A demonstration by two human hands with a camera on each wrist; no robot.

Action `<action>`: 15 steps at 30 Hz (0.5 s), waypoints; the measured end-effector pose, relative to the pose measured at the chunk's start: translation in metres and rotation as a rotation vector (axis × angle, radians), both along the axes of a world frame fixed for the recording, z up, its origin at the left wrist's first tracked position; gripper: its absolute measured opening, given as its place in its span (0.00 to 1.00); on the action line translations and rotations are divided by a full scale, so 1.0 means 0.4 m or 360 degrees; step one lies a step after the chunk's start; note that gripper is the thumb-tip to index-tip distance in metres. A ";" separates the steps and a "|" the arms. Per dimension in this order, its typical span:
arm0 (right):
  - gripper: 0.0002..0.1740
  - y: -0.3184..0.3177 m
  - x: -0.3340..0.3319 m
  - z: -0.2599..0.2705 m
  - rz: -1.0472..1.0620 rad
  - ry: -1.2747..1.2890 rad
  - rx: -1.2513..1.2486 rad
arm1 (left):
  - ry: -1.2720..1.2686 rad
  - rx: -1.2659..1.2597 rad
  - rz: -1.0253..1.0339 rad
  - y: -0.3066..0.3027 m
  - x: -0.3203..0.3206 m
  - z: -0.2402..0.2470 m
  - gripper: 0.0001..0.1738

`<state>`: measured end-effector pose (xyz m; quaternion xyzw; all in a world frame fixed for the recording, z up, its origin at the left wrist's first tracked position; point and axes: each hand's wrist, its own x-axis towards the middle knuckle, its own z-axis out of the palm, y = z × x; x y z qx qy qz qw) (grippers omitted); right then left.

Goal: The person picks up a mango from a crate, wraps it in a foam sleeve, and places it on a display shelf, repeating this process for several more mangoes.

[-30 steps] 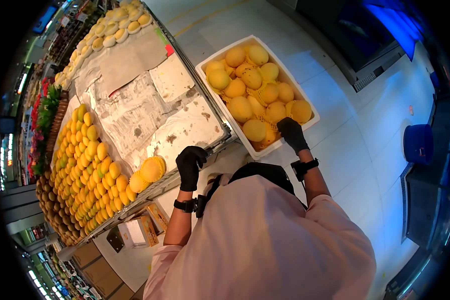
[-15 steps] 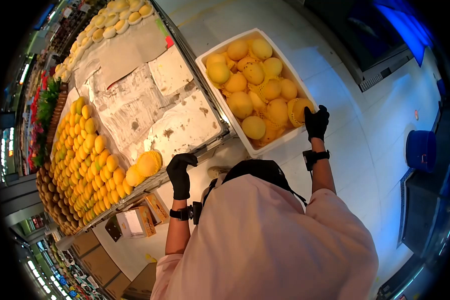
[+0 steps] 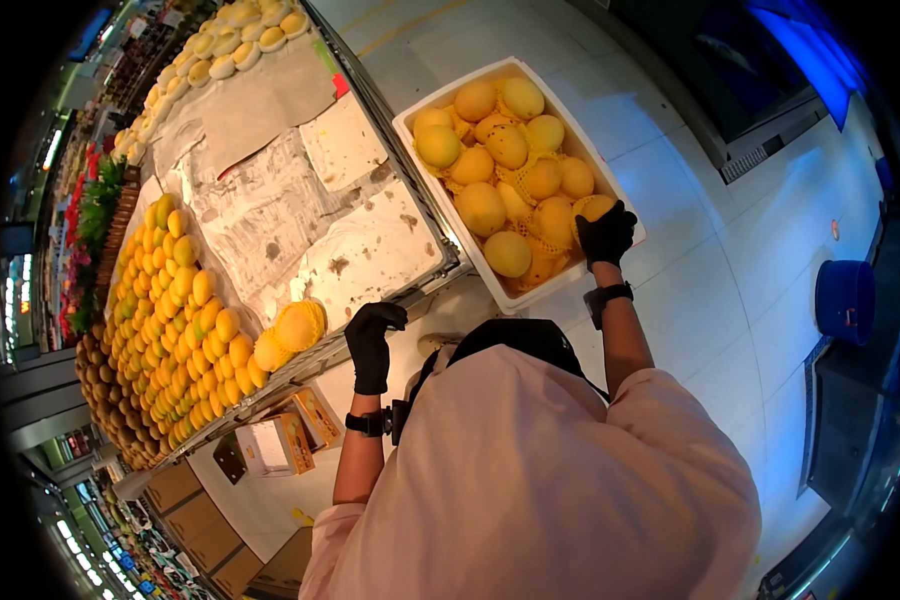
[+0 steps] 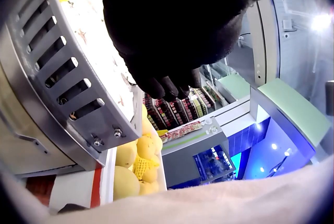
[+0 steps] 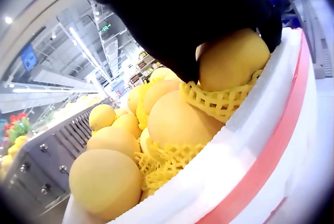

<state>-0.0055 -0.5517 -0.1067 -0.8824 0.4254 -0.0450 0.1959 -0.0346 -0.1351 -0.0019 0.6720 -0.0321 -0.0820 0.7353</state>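
My black-gloved right hand (image 3: 606,238) reaches into the near right corner of a white foam box (image 3: 452,222) filled with yellow melons. In the right wrist view its fingers and thumb curve over a round yellow melon (image 5: 235,62), whose lower part sits in a yellow foam net (image 5: 222,101). The hand covers the melon's top and far side. Other melons (image 5: 106,182) lie close beside it, some netted. My left hand (image 3: 372,345), also gloved, hangs with loosely bent fingers beside the metal edge of the display stand, holding nothing.
A display stand (image 3: 370,235) runs along the left, with piled mangoes (image 3: 185,330) and two netted melons (image 3: 298,327) near its front edge. Cartons (image 3: 295,445) lie below it. A blue bin (image 3: 844,302) stands far right on the tiled floor.
My right hand has gone from the box's near rim to the outer side of the corner melon, then closed over its top. The left hand has shifted only slightly.
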 end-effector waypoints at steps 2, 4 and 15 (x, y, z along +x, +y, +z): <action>0.49 -0.012 -0.002 -0.078 0.0117 -0.0221 -0.0111 | 0.0001 -0.0017 -0.0024 0.000 0.003 -0.004 0.08; 0.48 -0.019 -0.003 -0.097 0.0166 -0.0320 -0.0093 | -0.0005 -0.0057 -0.0044 -0.005 0.009 -0.002 0.08; 0.46 -0.081 -0.010 -0.007 0.0234 -0.0826 0.0261 | -0.0057 -0.0014 -0.0040 -0.030 0.041 0.055 0.10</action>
